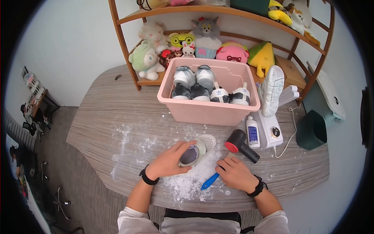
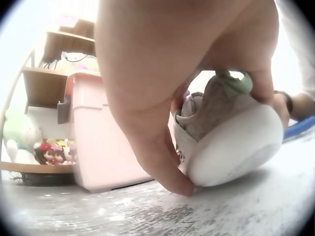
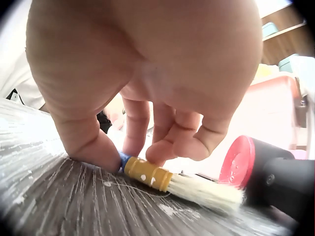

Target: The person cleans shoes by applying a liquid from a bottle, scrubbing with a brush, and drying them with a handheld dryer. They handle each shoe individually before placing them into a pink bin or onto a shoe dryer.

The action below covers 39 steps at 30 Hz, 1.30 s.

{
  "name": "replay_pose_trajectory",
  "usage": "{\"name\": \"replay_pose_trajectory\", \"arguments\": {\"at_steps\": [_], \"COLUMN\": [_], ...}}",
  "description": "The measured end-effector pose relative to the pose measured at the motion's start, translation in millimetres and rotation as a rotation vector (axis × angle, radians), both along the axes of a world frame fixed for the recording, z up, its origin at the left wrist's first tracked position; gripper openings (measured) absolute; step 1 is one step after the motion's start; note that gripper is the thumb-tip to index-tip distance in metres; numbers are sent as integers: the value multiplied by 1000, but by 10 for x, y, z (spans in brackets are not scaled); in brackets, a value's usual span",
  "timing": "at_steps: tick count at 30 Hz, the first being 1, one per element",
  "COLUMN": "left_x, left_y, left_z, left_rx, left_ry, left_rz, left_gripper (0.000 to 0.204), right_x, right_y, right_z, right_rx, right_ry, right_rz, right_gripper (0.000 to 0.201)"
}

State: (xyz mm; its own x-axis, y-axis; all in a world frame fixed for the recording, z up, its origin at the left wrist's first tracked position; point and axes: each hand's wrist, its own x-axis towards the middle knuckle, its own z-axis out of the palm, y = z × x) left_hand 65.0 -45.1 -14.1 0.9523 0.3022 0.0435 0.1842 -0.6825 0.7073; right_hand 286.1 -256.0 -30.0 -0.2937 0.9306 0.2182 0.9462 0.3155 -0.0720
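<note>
A pale sneaker (image 1: 200,150) lies tipped on the powder-dusted table, its patterned sole turned away from the person. My left hand (image 1: 169,160) grips it around the collar, thumb on the near side and fingers on the far side. In the left wrist view the shoe (image 2: 236,142) shows its white rounded end and a light green edge. My right hand (image 1: 237,174) pinches a paintbrush between thumb and fingers, its blue handle (image 1: 210,181) pointing toward the person. The brush's yellow ferrule (image 3: 147,173) and pale bristles (image 3: 206,192) lie low along the tabletop in the right wrist view.
White powder (image 1: 187,183) is scattered on the table. A black hair dryer (image 1: 237,141), a white bottle (image 1: 253,132) and a white shoe dryer (image 1: 269,132) bearing a shoe stand at right. Behind is a pink bin (image 1: 206,113) of shoes, before a shelf of plush toys.
</note>
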Motion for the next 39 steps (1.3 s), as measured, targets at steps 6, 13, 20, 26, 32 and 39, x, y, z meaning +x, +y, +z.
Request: {"name": "replay_pose_trajectory", "arguments": {"at_steps": [6, 13, 20, 26, 32, 39], "left_x": [-3, 45, 74, 49, 68, 99], "left_y": [41, -11, -38, -14, -61, -114], "left_z": [-133, -194, -298, -300, -253, -272], "left_rx": [-244, -280, -231, -352, -429, -342], "left_ry": [-266, -257, -279, -213, -141, -208], "left_rz": [187, 112, 91, -31, -65, 13], "left_gripper": [75, 47, 37, 53, 62, 64], "right_x": [-7, 14, 10, -18, -33, -10], "right_y": [-17, -46, -81, -89, -157, -216], "right_z": [-25, -127, -45, -31, -74, -30], "right_rx": [217, 393, 467, 397, 328, 177], "right_ry": [207, 1183, 1401, 1250, 1563, 1709], "right_rz": [-82, -229, -193, -104, -256, -97], "right_gripper": [26, 28, 27, 25, 24, 18]}}
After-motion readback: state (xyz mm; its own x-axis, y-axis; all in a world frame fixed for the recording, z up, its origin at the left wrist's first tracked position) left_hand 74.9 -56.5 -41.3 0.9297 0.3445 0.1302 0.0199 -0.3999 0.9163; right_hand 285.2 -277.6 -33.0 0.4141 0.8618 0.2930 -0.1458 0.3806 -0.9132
